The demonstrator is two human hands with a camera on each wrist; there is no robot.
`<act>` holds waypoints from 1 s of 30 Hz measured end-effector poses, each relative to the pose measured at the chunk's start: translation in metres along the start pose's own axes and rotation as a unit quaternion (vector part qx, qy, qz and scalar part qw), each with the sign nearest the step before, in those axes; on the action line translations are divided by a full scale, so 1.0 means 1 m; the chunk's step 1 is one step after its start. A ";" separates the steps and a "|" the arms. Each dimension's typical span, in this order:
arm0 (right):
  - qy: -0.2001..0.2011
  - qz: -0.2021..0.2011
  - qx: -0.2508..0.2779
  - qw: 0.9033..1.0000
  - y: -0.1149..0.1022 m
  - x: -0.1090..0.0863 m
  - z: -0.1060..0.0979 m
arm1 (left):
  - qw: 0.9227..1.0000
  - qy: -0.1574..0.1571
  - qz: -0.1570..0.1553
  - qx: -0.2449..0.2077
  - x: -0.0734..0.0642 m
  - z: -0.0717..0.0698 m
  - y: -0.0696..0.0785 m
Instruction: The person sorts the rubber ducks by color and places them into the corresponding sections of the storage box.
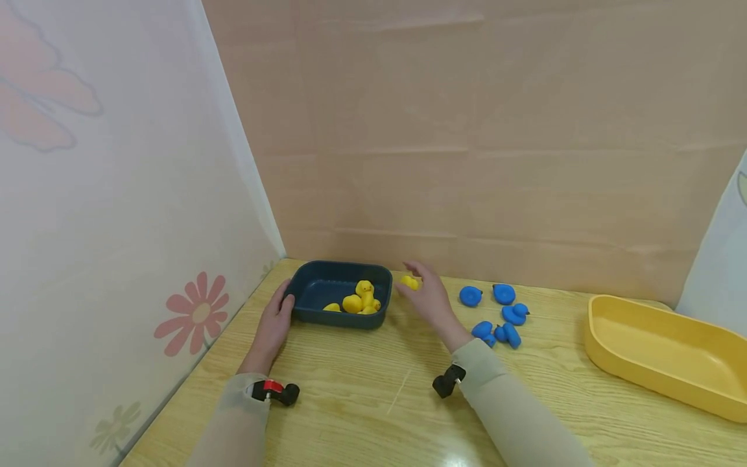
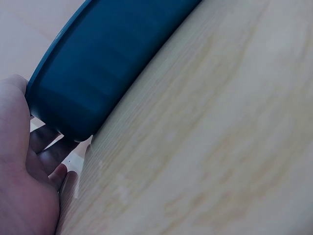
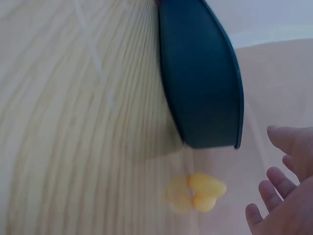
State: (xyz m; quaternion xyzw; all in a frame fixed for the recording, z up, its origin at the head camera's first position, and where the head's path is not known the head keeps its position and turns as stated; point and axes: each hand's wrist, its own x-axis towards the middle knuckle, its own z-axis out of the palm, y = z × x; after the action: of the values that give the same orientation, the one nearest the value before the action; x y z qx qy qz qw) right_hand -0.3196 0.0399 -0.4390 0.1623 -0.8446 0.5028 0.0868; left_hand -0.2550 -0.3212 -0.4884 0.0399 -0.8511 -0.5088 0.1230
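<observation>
A dark blue plastic bin (image 1: 341,319) stands at the back left of the table, with several yellow toy ducks (image 1: 353,303) gathered in its right half. My left hand (image 1: 274,324) grips the bin's left end, thumb at the near corner and fingers around the outside, as the left wrist view shows. One more yellow duck (image 1: 410,282) sits on the table just right of the bin. Over that duck hovers my right hand (image 1: 430,299), thumb and fingers spread. In the right wrist view a gap separates the fingers (image 3: 270,195) from the yellow duck (image 3: 208,188).
Several blue toy ducks (image 1: 504,294) lie on the wooden table (image 1: 344,389) to the right of my right hand. A yellow bin (image 1: 659,373) stands at the far right. A beige backdrop (image 1: 467,130) rises behind the table, and a flowered panel (image 1: 117,227) borders the left.
</observation>
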 end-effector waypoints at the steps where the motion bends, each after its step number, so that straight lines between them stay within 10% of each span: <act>1: -0.002 0.002 -0.001 1.000 0.003 0.001 -0.001 | 1.000 0.000 0.000 0.002 0.000 0.000 0.000; 30: -0.063 0.054 -0.014 0.996 0.039 0.011 -0.001 | 1.000 0.001 0.006 -0.010 0.003 0.000 -0.003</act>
State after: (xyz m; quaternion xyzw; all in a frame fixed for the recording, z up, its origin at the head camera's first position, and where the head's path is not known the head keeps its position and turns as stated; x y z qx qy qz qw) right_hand -0.3436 0.0555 -0.4673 0.1464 -0.8629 0.4837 0.0078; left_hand -0.2586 -0.3232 -0.4910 0.0340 -0.8463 -0.5161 0.1273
